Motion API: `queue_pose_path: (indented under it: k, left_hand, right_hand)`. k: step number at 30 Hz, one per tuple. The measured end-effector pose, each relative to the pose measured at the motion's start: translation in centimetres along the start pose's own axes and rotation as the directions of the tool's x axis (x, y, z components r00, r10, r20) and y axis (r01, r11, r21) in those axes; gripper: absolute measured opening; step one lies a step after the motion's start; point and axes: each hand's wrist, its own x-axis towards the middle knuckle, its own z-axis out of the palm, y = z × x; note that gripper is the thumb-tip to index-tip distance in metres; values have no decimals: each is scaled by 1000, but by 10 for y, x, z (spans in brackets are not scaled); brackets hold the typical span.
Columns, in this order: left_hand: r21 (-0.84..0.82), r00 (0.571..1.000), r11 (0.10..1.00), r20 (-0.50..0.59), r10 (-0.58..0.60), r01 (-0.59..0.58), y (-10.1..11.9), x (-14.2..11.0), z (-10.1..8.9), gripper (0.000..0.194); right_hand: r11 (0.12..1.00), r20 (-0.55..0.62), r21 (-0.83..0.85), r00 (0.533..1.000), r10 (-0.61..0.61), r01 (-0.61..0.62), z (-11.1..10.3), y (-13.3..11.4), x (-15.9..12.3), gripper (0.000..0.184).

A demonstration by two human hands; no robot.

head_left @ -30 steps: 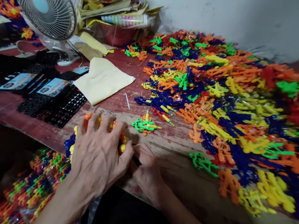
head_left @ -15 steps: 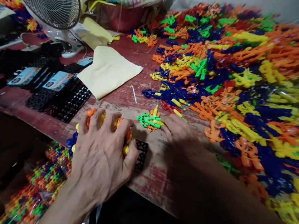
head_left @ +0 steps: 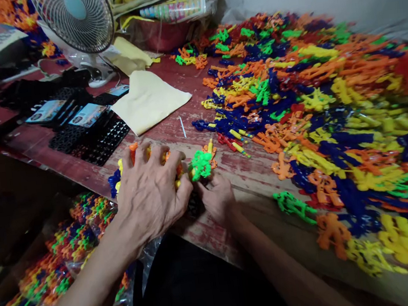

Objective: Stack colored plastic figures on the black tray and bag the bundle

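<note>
My left hand [head_left: 151,193] is cupped, fingers curled, over a clump of small yellow, orange and blue plastic figures [head_left: 118,175]. Under its thumb shows part of a black perforated plastic panel [head_left: 194,205]; the rest is covered. Close beside it my right hand [head_left: 217,195] is closed, fingertips at a bright green plastic figure [head_left: 201,164]. Just behind the green piece are an orange piece and a yellow stick-like piece [head_left: 209,146]. The right fingertips are partly hidden.
A large heap of coloured plastic figures [head_left: 318,125] spreads over the right side. Black perforated panels with blue cards [head_left: 87,115], cream paper [head_left: 150,102] and a fan [head_left: 76,20] stand at the left and back. Bags of figures [head_left: 70,242] lie below the table edge.
My right hand has moved left and closed in beside my left hand. The green figure now sits closer to the left hand and is turned. The view has shifted slightly.
</note>
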Motion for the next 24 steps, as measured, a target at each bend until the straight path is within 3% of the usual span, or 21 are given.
queue_pose_path:
  k: [4, 13, 16, 19, 21, 24]
  left_hand:
    - [-4, 1000, 1000, -2, 8, -8, 0, 0, -1, 36]
    - [-41, 999, 999, -31, -15, 13, 4, 0, 0, 53]
    - [-23, 1000, 1000, -18, -19, 19, 7, 0, 0, 40]
    - [-9, 1000, 1000, -16, -16, 16, 8, 2, 1, 32]
    - [3, 1000, 1000, -15, -2, 2, 7, 2, 1, 34]
    - [10, 1000, 1000, 4, 2, -2, 7, 3, 1, 35]
  right_hand:
    - [991, 55, 93, 994, -99, 94, -2, -5, 3, 13]
    - [975, 74, -59, 975, -211, 216, -3, -10, -5, 21]
    - [967, 140, -37, 959, -245, 252, -21, -3, 10, 9]
    - [954, 133, -112, 955, -264, 279, -53, 13, 47, 23]
    - [856, 255, -321, 907, -334, 405, -70, 26, 76, 35]
    - [671, 538, -451, 779, -322, 589, -81, 41, 105, 50]
